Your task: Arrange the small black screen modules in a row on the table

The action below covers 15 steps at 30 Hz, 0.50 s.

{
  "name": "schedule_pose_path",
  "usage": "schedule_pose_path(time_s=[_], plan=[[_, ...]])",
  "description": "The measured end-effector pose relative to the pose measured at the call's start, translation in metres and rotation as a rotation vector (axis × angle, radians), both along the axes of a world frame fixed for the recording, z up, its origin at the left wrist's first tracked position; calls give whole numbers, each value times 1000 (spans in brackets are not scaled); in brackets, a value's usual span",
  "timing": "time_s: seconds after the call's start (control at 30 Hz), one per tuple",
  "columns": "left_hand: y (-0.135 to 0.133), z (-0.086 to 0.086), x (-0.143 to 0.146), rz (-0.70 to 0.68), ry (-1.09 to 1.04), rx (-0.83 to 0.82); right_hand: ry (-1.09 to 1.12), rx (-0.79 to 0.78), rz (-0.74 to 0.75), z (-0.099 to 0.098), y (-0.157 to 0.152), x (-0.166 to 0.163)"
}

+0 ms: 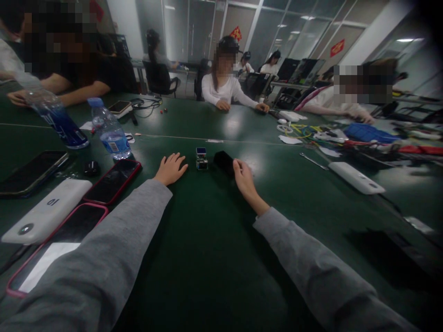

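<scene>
small gadget [202,162] and black block [223,161], side by side!
the gadget sits on the green table [207,240], dark screen [201,151] at its far end; just to its right, the black block slants, held at its near end.

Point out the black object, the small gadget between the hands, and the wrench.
Black object [223,161], head view: exposed middle.
Small gadget [202,162], head view: lower section.
Wrench [314,161], head view: mid-shaft.
</scene>
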<state>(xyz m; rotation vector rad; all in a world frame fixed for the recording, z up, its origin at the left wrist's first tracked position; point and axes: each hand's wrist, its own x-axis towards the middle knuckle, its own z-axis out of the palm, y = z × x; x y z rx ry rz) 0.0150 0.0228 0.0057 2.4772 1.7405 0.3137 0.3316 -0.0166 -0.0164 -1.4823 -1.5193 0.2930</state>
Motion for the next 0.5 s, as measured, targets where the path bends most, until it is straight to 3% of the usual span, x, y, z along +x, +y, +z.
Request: schedule_pose_path(time_s=[0.17, 0.27, 0.37, 0.5], plan=[[0, 0, -1, -2, 9, 0, -75, 41, 80, 13, -10, -5], [-2, 4, 0, -6, 5, -11, -62, 39, 72, 31, -38, 17], [-5, 7, 1, -3, -9, -19, -38, 26, -43, 46, -100, 65], [-6, 7, 2, 6, -8, -27, -65, -20, -302, 53, -211, 143]])
